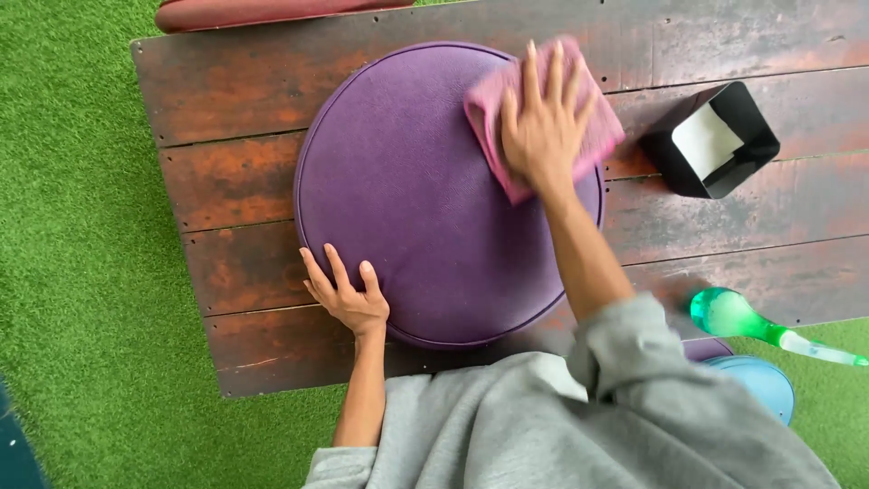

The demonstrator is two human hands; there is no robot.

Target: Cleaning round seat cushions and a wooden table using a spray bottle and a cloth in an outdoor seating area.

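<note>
**Cloth pressed flat on a round purple cushion**

A round purple cushion (pixel 425 199) is seen lying flat on a dark, worn wooden worktop (pixel 235 100), which is set on green artificial grass (pixel 81 226); most of the worktop's depth is covered by the cushion, and its near edge reaches close to the worktop's front edge.

The right hand (pixel 541 127) is laid palm-down on a pink cloth (pixel 588 118), fingers spread apart and stretched out flat; the cloth is pinned under the palm rather than gripped in a fist; it is lying at the cushion's upper right part, with 1 corner hanging past the rim over the worktop.

The left hand (pixel 348 294) is rested on the cushion's lower left rim, fingers open and slightly splayed, touching the edge; nothing is clasped in it.

A black open-topped box with a white lining (pixel 715 136) is seen just beside the cloth, to the right of the cushion, tilted on the worktop. A green spray bottle (pixel 742 321) is lying at the worktop's near right edge, its clear nozzle pointed right. A blue rounded object (pixel 760 380) is partly seen below it on the grass. A dark red cushion edge (pixel 262 11) is visible at the far side. Grey sleeves (pixel 634 362) are worn on both arms.
</note>
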